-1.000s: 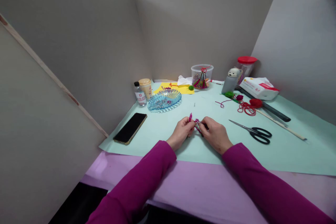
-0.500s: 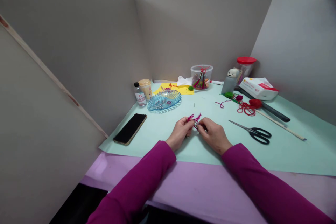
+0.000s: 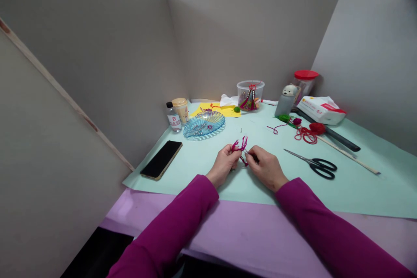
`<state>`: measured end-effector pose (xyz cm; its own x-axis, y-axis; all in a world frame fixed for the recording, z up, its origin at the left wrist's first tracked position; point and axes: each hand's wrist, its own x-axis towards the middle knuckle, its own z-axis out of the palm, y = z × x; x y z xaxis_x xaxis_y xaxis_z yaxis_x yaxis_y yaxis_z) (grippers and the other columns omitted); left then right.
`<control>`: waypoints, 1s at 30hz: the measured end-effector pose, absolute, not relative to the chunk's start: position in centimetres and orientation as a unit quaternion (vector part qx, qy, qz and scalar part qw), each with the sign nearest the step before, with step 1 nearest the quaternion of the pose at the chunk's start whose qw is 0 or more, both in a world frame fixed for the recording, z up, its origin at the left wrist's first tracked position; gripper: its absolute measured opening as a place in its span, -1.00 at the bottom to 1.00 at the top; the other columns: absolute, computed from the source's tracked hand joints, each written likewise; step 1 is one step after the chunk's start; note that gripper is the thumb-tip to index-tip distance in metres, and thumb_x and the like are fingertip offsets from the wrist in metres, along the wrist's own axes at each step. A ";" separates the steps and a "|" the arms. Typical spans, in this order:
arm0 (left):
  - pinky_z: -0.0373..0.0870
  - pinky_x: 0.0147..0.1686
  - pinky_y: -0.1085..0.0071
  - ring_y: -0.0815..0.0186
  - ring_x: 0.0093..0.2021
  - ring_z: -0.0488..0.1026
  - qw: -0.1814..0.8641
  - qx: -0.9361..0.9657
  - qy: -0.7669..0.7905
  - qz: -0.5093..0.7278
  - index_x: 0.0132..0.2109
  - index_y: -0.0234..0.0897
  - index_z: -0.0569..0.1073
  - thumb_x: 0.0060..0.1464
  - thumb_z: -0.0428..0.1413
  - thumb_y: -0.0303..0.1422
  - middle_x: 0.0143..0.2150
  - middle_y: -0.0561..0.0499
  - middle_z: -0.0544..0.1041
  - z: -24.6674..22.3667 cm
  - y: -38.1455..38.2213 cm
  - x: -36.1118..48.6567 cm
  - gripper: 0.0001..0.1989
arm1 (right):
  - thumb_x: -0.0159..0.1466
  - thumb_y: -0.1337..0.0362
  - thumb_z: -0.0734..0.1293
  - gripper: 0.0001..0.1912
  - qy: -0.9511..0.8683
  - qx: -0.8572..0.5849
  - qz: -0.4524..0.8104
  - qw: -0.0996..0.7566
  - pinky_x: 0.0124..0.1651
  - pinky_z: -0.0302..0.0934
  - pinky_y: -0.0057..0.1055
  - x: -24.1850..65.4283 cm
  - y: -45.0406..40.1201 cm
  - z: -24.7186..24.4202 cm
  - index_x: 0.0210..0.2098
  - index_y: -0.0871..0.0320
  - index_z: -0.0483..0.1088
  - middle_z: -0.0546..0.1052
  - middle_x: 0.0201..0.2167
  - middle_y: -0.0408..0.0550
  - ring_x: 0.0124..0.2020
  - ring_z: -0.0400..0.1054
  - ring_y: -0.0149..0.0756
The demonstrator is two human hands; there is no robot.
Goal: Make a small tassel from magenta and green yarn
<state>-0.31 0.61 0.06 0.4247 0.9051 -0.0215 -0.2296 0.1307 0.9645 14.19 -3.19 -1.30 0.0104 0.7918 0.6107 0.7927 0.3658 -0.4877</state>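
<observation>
In the middle of the table, my left hand (image 3: pixel 224 160) is closed, thumb and fingers pinching magenta yarn (image 3: pixel 244 142). Loose yarn ends stick up above the fingertips, and another bit hangs below between the hands. Just to the right, my right hand (image 3: pixel 265 167) is also closed in a pinch, its fingertips close to the yarn. A thin, silvery piece seems to show at those fingertips, too small to name. Scissors (image 3: pixel 312 163) with black handles lie to the right of my right hand.
A phone (image 3: pixel 162 160) lies at left. Behind it are a bottle (image 3: pixel 174 118), a lidded cup (image 3: pixel 181 109) and a blue glass dish (image 3: pixel 204 126) with small beads. A plastic tub (image 3: pixel 243 93) stands at the back; red yarn (image 3: pixel 305 135) and a tissue pack (image 3: pixel 321 110) are at right.
My right fingertips have drawn slightly away from the left ones. More magenta yarn now shows above and below, between the hands. My left hand has hardly moved.
</observation>
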 end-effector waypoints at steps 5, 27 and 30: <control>-0.10 -0.63 0.54 0.56 -0.65 -0.01 0.674 0.509 0.330 0.421 -0.33 -0.27 0.22 -0.12 0.19 -0.34 -0.59 0.23 0.13 0.0 0.6 -0.3 -0.73 | 0.22 0.26 0.17 -0.85 -0.709 -0.553 0.004 0.438 -0.38 0.06 -0.48 14.1 -3.2 -1.2 -0.47 0.11 0.26 0.39 -0.54 -0.17 -0.52 0.21 -0.41; -0.19 -0.65 0.50 0.57 -0.65 -0.05 0.695 0.502 0.313 0.409 -0.38 -0.30 0.25 -0.04 0.18 -0.28 -0.58 0.19 0.11 0.0 0.7 -0.5 -0.75 | 0.23 0.26 0.17 -0.86 -0.718 -0.550 0.006 0.427 -0.36 0.08 -0.47 14.2 -3.2 -1.4 -0.44 0.12 0.27 0.40 -0.51 -0.16 -0.50 0.22 -0.41; -0.18 -0.65 0.51 0.57 -0.65 -0.04 0.694 0.498 0.317 0.411 -0.39 -0.30 0.24 -0.05 0.18 -0.29 -0.57 0.19 0.12 0.0 0.7 -0.5 -0.75 | 0.23 0.26 0.17 -0.86 -0.720 -0.546 0.007 0.429 -0.36 0.08 -0.47 14.2 -3.2 -1.4 -0.43 0.12 0.28 0.41 -0.50 -0.15 -0.50 0.23 -0.41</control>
<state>-0.47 0.71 0.01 0.4613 0.8867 -0.0302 -0.2552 0.1652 0.9527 14.25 -3.19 -1.42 -0.0355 0.7915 0.6102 0.7792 0.4043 -0.4790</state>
